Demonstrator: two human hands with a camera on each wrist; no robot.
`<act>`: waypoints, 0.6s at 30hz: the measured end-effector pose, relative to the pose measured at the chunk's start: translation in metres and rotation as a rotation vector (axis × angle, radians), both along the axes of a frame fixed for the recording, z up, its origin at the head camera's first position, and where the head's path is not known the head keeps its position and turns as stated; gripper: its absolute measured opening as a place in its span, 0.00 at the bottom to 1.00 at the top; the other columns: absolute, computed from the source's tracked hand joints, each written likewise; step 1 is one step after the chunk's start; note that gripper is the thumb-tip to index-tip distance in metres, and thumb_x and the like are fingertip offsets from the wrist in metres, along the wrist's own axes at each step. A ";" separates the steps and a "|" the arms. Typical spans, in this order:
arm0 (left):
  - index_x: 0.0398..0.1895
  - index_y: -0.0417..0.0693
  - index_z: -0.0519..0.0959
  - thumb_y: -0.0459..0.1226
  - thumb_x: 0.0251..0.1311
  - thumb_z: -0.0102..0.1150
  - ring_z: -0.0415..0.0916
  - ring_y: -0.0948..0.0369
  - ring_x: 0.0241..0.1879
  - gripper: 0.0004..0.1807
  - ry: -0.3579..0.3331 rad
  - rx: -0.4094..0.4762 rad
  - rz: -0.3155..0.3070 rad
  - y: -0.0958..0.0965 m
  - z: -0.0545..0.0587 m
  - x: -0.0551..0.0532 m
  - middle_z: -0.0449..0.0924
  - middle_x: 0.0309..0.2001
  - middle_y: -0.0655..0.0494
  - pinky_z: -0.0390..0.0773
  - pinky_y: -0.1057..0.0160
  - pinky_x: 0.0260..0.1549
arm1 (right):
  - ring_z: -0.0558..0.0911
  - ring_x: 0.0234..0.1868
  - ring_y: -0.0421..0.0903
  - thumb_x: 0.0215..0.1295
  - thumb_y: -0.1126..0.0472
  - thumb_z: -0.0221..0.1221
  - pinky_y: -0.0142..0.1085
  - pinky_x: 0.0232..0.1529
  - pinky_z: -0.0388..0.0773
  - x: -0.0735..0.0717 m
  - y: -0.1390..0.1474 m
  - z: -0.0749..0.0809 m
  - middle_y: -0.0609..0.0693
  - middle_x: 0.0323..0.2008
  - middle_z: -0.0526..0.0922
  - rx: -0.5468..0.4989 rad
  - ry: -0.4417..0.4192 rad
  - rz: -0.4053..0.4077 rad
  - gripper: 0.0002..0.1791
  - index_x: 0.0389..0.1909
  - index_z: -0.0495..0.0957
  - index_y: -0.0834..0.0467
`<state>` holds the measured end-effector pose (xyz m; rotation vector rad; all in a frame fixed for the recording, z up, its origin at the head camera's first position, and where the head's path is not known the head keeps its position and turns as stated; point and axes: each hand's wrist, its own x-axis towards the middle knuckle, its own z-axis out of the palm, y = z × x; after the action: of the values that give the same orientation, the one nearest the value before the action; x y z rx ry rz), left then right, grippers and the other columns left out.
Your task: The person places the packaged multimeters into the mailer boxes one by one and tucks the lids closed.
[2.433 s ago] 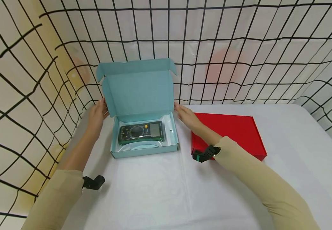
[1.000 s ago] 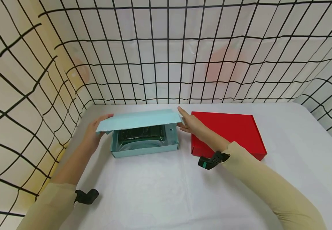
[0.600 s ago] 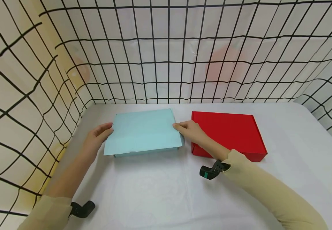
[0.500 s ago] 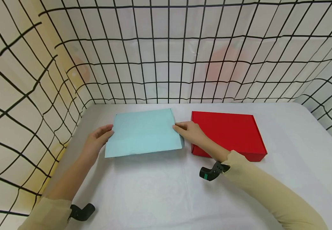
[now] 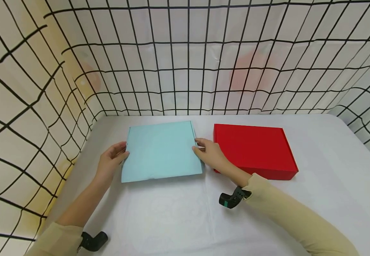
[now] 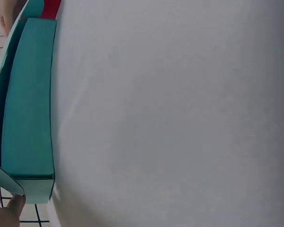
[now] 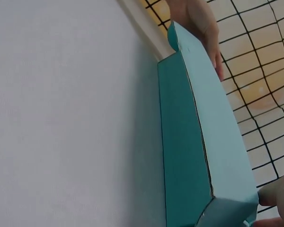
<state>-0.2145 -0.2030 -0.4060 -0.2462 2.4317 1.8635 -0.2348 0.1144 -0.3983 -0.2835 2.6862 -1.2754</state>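
Observation:
A light blue cardboard box (image 5: 162,151) lies on the white table, its lid folded down over it. The left wrist view shows a dark gap between the lid and the front wall (image 6: 28,104). My left hand (image 5: 110,161) holds the lid's left edge, thumb in front and fingers behind. At the opposite edge, my right hand (image 5: 212,154) pinches the lid between thumb and fingers. A side flap (image 7: 173,37) sticks out at the far end in the right wrist view. The inside of the box is hidden.
Just right of the blue box lies a closed red box (image 5: 257,149), with my right forearm passing its front left corner. Black wire grid panels (image 5: 188,69) stand along the back and sides of the white-covered table (image 5: 165,220).
The blue lid has swung from upright down over the box, covering the multimeter inside. Both hands have come forward along its sides, and the front edge has dropped lower. The red box stays put.

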 end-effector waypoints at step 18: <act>0.65 0.44 0.61 0.57 0.58 0.50 0.64 0.49 0.62 0.38 -0.004 -0.335 -0.174 -0.011 0.006 0.041 0.66 0.61 0.42 0.68 0.50 0.56 | 0.61 0.66 0.56 0.66 0.54 0.50 0.47 0.58 0.67 0.041 0.002 -0.002 0.62 0.66 0.58 -0.064 -0.151 0.017 0.35 0.67 0.50 0.67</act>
<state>-0.1738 -0.2141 -0.3997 -0.0519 2.6544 1.3822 -0.1942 0.1169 -0.4003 -0.2080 2.5155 -1.3238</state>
